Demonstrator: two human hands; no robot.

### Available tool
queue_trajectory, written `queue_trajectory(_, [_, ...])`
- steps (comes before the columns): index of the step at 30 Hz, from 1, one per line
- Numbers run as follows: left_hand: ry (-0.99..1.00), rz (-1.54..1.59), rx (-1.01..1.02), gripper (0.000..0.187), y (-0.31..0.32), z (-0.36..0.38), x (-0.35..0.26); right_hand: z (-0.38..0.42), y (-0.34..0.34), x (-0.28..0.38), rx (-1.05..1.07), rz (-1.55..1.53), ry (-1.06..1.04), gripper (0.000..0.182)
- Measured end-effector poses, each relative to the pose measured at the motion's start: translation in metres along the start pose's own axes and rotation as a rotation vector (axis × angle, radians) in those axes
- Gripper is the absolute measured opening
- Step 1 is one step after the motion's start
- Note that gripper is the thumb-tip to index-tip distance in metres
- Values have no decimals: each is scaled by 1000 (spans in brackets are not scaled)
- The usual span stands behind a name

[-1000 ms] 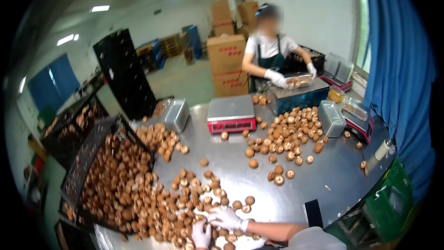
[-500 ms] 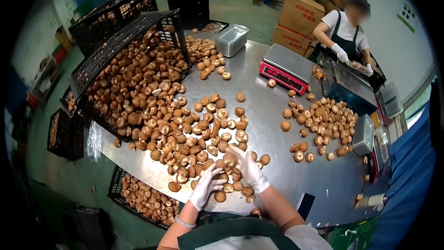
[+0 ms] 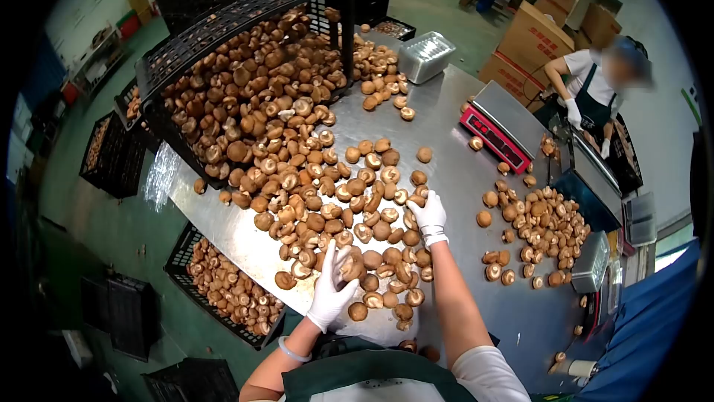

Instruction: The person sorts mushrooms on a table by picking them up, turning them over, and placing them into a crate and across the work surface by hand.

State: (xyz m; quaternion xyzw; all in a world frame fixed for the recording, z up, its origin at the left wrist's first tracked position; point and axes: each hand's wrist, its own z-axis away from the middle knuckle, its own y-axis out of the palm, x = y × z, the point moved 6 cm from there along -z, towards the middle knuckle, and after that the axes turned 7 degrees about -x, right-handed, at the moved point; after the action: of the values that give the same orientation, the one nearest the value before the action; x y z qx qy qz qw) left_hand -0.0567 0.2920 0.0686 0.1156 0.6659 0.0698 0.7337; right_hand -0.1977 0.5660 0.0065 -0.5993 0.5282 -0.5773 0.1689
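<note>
Brown shiitake mushrooms (image 3: pixel 316 221) spread over the metal table from the mouth of a tipped black crate (image 3: pixel 245 11). My left hand (image 3: pixel 331 294), in a white glove, curls its fingers around a mushroom (image 3: pixel 352 265) at the near edge of the spread. Farther forward, my gloved right hand (image 3: pixel 429 217) closes its fingertips on another mushroom (image 3: pixel 417 198) at the right side of the spread. Loose mushrooms lie between the two hands, some showing pale undersides and stems.
A red scale (image 3: pixel 497 138) and a second mushroom pile (image 3: pixel 543 227) are to the right. Clear plastic trays (image 3: pixel 426 58) stand at the back. A full crate (image 3: pixel 234 290) sits below the left edge. Across the table a co-worker (image 3: pixel 595 89) handles something by another scale.
My right hand has moved forward and right onto a mushroom at the spread's edge. My left hand has closed around a mushroom. The view has shifted, with the scene displaced rightward.
</note>
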Motion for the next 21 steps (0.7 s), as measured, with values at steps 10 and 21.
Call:
queue_trajectory(10, [404,-760,-181,63,-28,6,-32,24,-33,-16,370,-1081,358,30])
queue_trajectory(21, [-273,172,-108,79,-51,15,-23,88,-70,111,888,-893,-68,43])
